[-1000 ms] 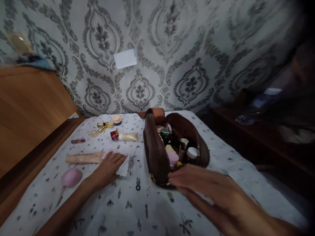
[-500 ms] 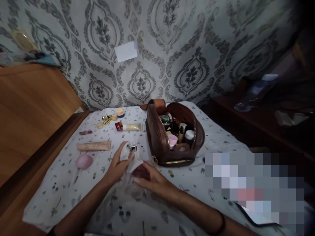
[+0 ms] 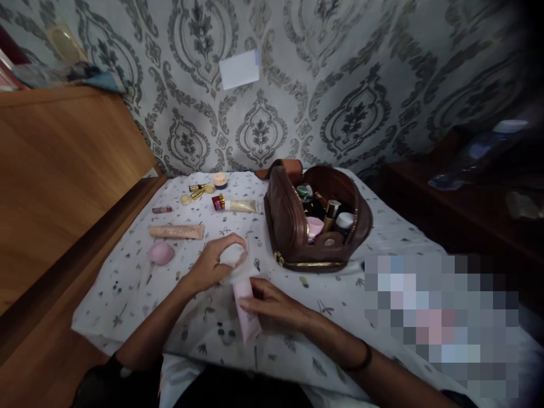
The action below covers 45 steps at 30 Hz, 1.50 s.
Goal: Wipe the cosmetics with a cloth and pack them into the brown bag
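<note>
while the left hand (image 3: 210, 267) curls around a white tissue (image 3: 233, 256), the right hand (image 3: 272, 303) steadies a pink tube (image 3: 245, 315) on the sheet (image 3: 114, 306). the hands are just apart.

Left hand (image 3: 211, 267): curled around a white tissue (image 3: 233, 256). Right hand (image 3: 272, 306): fingers over a pink cosmetic tube (image 3: 245, 316), lying tilted on a speckled white bedsheet (image 3: 110, 306). Nearby: pink makeup sponge (image 3: 161, 253), beige tube (image 3: 176, 232), open brown leather toiletry bag (image 3: 283, 226) holding cosmetic jars (image 3: 345, 221).
</note>
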### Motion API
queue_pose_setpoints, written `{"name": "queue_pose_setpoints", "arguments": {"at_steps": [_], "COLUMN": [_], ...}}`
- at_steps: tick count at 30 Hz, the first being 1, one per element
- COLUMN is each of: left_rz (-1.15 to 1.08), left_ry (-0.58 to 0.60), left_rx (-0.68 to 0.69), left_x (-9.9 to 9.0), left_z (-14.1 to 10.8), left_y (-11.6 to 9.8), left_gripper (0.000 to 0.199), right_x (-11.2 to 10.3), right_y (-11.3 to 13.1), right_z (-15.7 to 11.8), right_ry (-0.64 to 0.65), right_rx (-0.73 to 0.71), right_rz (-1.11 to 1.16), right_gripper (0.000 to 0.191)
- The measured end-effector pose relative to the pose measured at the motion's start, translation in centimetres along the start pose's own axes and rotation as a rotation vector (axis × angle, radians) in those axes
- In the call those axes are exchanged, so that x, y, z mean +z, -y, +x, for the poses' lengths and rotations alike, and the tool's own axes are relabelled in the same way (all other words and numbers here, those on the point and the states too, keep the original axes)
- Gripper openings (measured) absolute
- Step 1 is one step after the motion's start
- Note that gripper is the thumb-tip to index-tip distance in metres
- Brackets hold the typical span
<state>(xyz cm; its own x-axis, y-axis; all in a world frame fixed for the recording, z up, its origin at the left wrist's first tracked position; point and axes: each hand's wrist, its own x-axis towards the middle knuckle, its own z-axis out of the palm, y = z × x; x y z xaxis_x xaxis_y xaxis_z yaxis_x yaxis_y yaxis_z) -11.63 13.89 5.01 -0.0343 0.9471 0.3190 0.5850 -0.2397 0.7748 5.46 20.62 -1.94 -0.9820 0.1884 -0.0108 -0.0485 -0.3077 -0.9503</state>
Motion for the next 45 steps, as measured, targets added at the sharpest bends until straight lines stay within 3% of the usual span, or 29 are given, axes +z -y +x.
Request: {"name": "queue_pose_setpoints", "arguments": {"at_steps": [3,10,15,17,21,24,26,29,32,35,39,42,45], "left_rz": [0.001,-0.166,-0.303,-0.374,-0.394,-0.485,-0.522,-0.584,-0.758,-0.94,-1.019,-1.098,-1.136], "left_ry": [-0.059,-0.472,-0.845,-0.901,-0.744,-0.542,-0.481,-0.547,-0.737,-0.83,-0.792,-0.668,-0.465], "left_rx": [-0.051,-0.329,-0.554,-0.614,-0.626,-0.477,-0.42,-0.426,-0.443,-0.481,-0.564,-0.64,-0.677], "left_x": [-0.4,-0.1,2.3,3.6,6.3,8.1,8.7,8.2,6.5,5.0,4.6,5.7,7.1], "left_z": [0.0,-0.3,-0.2,-0.2,-1.1,-2.3,-2.7,-2.1,-0.5,0.8,0.9,0.2,-0.3], "left_y": [0.6,2.3,2.4,2.0,1.0,0.6,0.5,0.4,0.5,0.9,1.8,1.8,1.3], "left_gripper": [0.009,0.025,0.045,0.054,0.055,0.047,0.044,0.041,0.044,0.048,0.045,0.046,0.051], "right_x": [0.0,-0.6,-0.4,-0.2,-0.1,-0.2,-0.3,-0.1,0.2,0.5,0.6,0.7,0.7], "right_y": [-0.3,0.1,-1.0,-1.4,-1.4,-1.2,-1.2,-1.2,-1.0,-0.9,-0.8,-0.6,-0.8], "right_z": [-0.3,-0.7,-0.3,-0.2,-0.4,-0.6,-0.7,-0.8,-0.9,-0.9,-0.7,-0.5,-0.1], "right_ry": [-0.094,-0.185,-0.26,-0.318,-0.44,-0.513,-0.548,-0.551,-0.504,-0.409,-0.321,-0.348,-0.423], "right_rx": [0.045,0.166,-0.047,-0.172,-0.291,-0.331,-0.35,-0.338,-0.294,-0.218,0.06,0.173,0.113], "right_rz": [0.039,0.164,-0.13,-0.302,-0.497,-0.528,-0.529,-0.556,-0.551,-0.359,0.094,0.287,0.375], "right_gripper": [0.051,0.074,0.06,0.052,0.041,0.032,0.032,0.037,0.04,0.048,0.064,0.067,0.058]}}
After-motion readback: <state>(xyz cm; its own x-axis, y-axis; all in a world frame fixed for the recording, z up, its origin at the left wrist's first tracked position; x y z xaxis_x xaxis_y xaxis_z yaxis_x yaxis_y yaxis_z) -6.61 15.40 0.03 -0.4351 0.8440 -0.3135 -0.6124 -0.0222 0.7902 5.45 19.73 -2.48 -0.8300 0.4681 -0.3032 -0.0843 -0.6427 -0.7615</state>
